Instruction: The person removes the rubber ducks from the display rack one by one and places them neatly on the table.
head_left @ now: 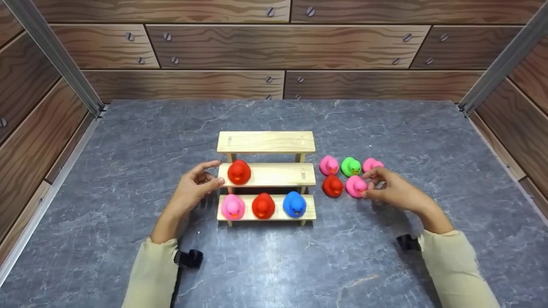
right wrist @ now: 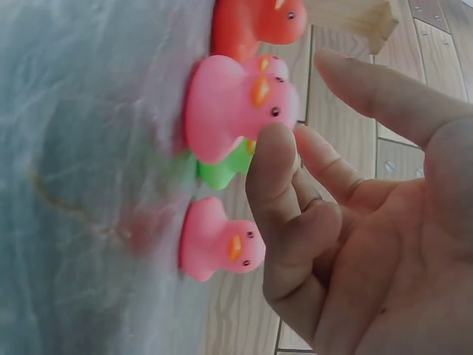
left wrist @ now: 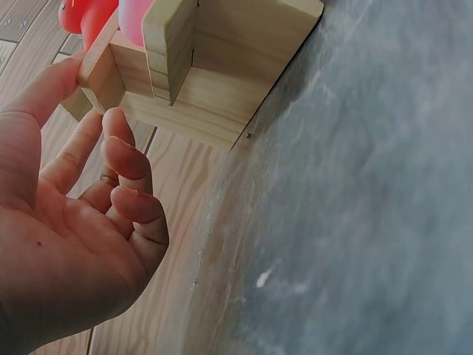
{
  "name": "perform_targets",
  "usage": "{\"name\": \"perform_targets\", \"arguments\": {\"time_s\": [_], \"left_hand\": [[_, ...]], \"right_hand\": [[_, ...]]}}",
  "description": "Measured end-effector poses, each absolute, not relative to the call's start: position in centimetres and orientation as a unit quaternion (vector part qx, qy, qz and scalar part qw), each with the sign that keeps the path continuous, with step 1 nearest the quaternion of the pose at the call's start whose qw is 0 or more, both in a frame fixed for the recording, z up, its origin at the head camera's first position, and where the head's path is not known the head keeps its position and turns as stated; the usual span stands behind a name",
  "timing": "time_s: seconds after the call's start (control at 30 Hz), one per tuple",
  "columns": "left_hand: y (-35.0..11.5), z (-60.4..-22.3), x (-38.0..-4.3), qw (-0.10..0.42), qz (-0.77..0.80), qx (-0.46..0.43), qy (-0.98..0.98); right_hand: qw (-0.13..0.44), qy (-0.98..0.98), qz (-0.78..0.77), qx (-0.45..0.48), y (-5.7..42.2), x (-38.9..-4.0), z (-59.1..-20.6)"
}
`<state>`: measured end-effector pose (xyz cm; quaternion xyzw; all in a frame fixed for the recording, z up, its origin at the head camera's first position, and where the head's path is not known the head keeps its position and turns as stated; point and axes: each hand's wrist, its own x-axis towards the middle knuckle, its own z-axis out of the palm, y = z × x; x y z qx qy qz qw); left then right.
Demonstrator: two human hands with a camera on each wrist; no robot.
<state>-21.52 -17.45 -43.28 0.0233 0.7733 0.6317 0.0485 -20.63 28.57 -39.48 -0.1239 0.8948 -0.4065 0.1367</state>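
A three-tier wooden stand (head_left: 274, 174) stands mid-table. My left hand (head_left: 191, 188) holds the left end of its middle step between thumb and index finger; the other fingers are bent below in the left wrist view. A red rubber duck (head_left: 239, 172) sits on that step. The lowest step carries a pink duck (head_left: 233, 207), a red duck (head_left: 263, 206) and a blue duck (head_left: 294, 204). Right of the stand, my right hand (head_left: 391, 188) reaches around a pink duck (right wrist: 214, 107), thumb and fingers spread at its head without gripping it.
Beside that pink duck are a red duck (head_left: 332, 186), a green duck (head_left: 351, 167), another pink duck (head_left: 329, 165) and a pink duck (right wrist: 218, 240) partly behind the right hand. Wood-patterned walls (head_left: 274, 47) enclose the grey marbled table (head_left: 274, 265).
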Motion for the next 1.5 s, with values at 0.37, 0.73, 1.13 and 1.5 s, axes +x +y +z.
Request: {"name": "perform_targets", "arguments": {"time_s": [0.37, 0.73, 1.13, 1.5], "left_hand": [[-17.6, -43.4, -21.5, 0.054, 0.628, 0.019, 0.776], [-17.5, -43.4, -21.7, 0.051, 0.631, 0.023, 0.773], [-17.2, -43.2, -21.6, 0.05, 0.632, 0.024, 0.773], [-17.3, -43.2, -21.6, 0.049, 0.63, 0.022, 0.775]], "right_hand": [[0.118, 0.881, -0.436, -0.14, 27.0, -19.6, -37.8], [0.137, 0.847, -0.482, -0.177, 24.2, -18.1, -37.1], [0.124, 0.825, -0.528, -0.158, 22.1, -17.0, -37.0], [0.081, 0.811, -0.555, -0.169, 20.6, -16.5, -37.0]]}}
